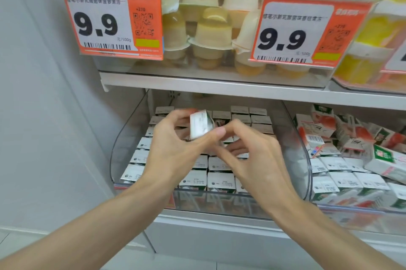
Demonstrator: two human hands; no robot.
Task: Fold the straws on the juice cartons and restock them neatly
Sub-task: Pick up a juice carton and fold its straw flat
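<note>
My left hand holds a small white juice carton tilted, above the clear bin on the lower shelf. My right hand sits just right of it, its thumb and fingertips touching the carton's lower right edge. The straw itself is hidden or too blurred to make out. Below the hands, several rows of the same cartons stand upright in the bin, white tops up.
A second clear bin to the right holds loosely piled red and green cartons. The shelf above carries jelly cups behind two orange 9.9 price tags. A white wall bounds the left side.
</note>
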